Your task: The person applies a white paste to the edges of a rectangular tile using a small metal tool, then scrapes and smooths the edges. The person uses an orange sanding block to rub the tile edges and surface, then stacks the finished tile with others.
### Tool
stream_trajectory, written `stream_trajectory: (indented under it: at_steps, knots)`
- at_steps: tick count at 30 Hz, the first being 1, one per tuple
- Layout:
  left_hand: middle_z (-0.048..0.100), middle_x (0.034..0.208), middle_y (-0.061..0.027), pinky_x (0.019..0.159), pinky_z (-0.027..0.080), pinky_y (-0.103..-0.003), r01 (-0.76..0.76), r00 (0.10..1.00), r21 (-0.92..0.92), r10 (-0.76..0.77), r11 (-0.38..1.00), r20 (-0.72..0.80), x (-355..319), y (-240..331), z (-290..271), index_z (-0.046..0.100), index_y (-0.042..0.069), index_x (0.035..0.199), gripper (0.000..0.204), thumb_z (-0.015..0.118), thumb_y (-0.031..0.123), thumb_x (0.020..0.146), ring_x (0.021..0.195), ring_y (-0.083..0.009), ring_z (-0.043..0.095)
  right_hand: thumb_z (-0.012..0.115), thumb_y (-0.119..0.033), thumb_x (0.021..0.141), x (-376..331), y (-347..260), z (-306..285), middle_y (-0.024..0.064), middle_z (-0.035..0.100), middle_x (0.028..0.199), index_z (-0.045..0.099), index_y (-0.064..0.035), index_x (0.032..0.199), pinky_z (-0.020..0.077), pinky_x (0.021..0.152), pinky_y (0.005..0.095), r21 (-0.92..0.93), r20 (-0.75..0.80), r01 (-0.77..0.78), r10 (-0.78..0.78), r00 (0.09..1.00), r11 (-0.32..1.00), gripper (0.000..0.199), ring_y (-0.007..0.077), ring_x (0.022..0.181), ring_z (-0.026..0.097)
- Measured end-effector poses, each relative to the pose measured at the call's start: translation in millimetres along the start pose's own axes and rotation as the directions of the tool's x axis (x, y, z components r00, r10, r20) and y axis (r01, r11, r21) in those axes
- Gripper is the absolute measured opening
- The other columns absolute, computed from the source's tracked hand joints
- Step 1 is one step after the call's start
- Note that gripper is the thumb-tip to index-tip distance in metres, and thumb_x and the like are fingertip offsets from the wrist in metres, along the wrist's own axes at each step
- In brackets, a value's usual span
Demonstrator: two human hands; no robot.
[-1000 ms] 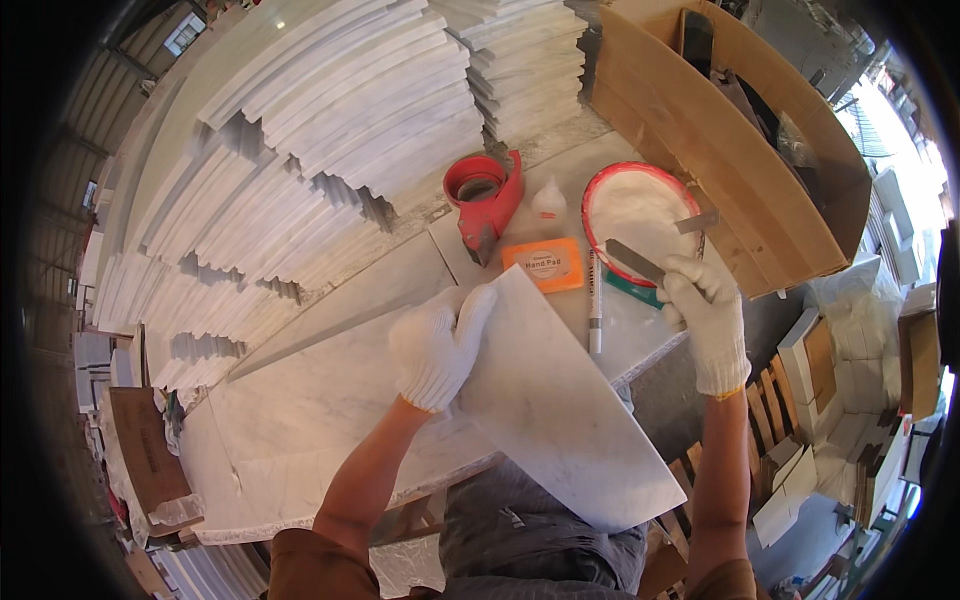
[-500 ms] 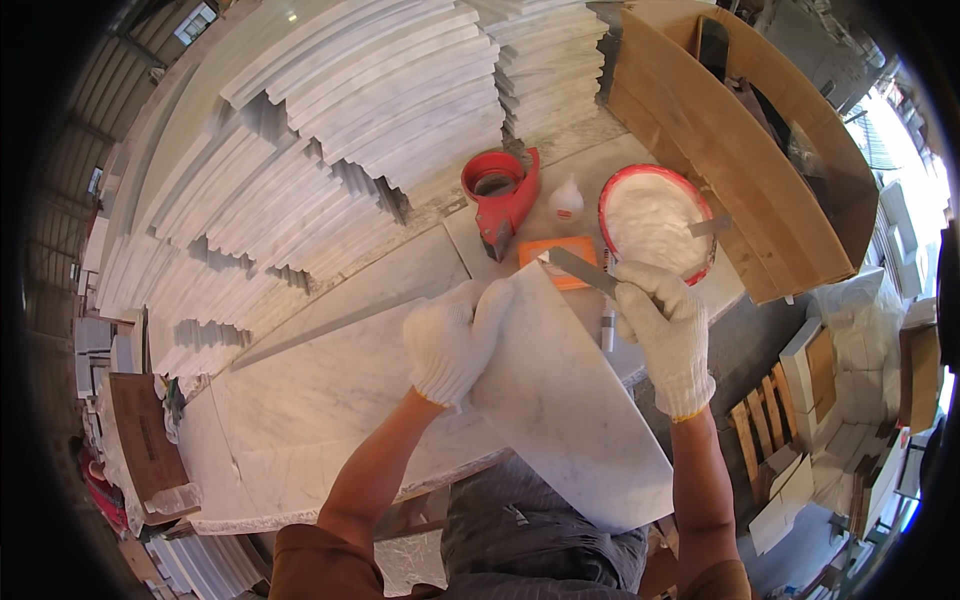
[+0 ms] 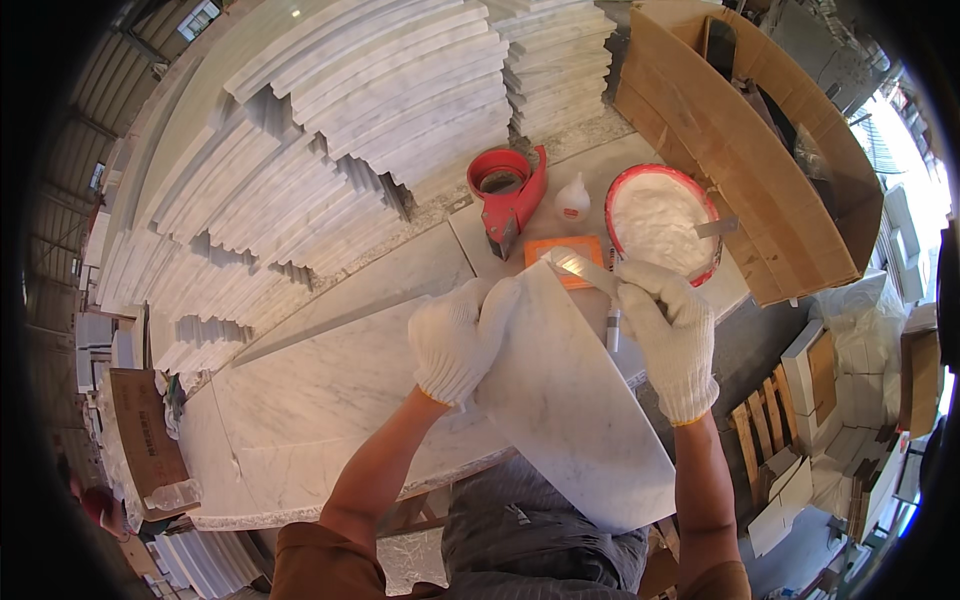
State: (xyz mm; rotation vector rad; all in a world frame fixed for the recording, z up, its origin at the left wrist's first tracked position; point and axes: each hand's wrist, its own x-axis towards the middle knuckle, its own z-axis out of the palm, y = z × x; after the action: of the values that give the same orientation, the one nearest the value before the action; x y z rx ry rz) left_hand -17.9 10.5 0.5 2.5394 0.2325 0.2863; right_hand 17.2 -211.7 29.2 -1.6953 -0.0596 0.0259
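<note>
My left hand, in a white knit glove, grips the left edge of a white marble tile with faint grey veins, thumb on top. The tile is tilted, its near end by my lap and its far corner out over the table. My right hand, gloved too, is closed round a metal putty knife. The blade lies at the tile's far corner, catching the light. Beyond it are an orange square, a tub of white paste with a red rim and a scraper in it.
A red tape dispenser and a small white squeeze bottle stand behind the tile. Long stacks of marble tiles fill the far left. An open cardboard box is at the far right, a wooden pallet below it.
The putty knife's blade has turned a little at the tile's corner and now shines. My view has shifted slightly; both hands keep their grips.
</note>
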Motion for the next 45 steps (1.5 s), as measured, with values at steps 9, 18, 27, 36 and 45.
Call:
stream_trajectory:
  at_steps: [9,18,27,36,45]
  knots:
    - [0.066,0.071,-0.0122,0.063,0.049,-0.039,-0.016,0.999,-0.02,0.015,1.0,-0.035,-1,-1,2,0.074,0.01,0.087,0.034,0.061,0.039,0.098,0.065,-0.0314,0.065,0.066,-0.004,0.095,0,-5,1,0.0027,0.065,0.08,0.072,0.0024,0.114,0.0471,0.063,0.0249,-0.064,0.0,0.033,-0.033,0.999,0.997,0.021,0.0063,0.069,0.056]
    - [0.066,0.071,-0.0132,0.063,0.049,-0.04,-0.006,1.0,-0.04,0.005,0.999,-0.02,0,2,2,0.073,0.009,0.086,0.036,0.061,0.04,0.098,0.067,-0.0326,0.065,0.067,-0.005,0.094,-1,-7,-1,0.0059,0.069,0.083,0.073,0.0013,0.114,0.0498,0.065,0.0273,-0.15,-0.005,0.073,-0.074,0.997,0.986,0.021,0.0093,0.07,0.06]
    - [0.065,0.069,-0.0135,0.061,0.049,-0.04,-0.023,0.999,-0.022,0.023,0.999,-0.035,0,0,3,0.073,0.009,0.084,0.036,0.06,0.04,0.098,0.065,-0.0334,0.065,0.066,-0.004,0.094,7,9,-12,0.007,0.071,0.088,0.072,0.0013,0.114,0.0514,0.067,0.0275,-0.176,-0.079,0.178,-0.194,0.978,0.968,0.022,0.0109,0.072,0.062]
    - [0.063,0.067,-0.0146,0.056,0.046,-0.042,-0.101,0.991,0.02,0.102,0.995,-0.09,1,-1,5,0.071,0.009,0.078,0.036,0.062,0.036,0.099,0.061,-0.0361,0.062,0.065,-0.005,0.095,19,31,-69,0.003,0.069,0.089,0.073,0.0004,0.114,0.048,0.064,0.023,-0.178,-0.266,-0.037,-0.012,0.964,0.983,0.022,0.0064,0.069,0.057]
    - [0.061,0.066,-0.0158,0.056,0.046,-0.043,-0.091,0.991,0.078,0.098,0.993,-0.092,1,-1,5,0.068,0.009,0.076,0.038,0.06,0.038,0.1,0.061,-0.0371,0.061,0.066,-0.008,0.095,23,37,-84,0.0045,0.068,0.087,0.073,0.0018,0.114,0.0485,0.065,0.025,-0.318,-0.298,-0.091,-0.008,0.954,0.944,0.022,0.0087,0.069,0.058]
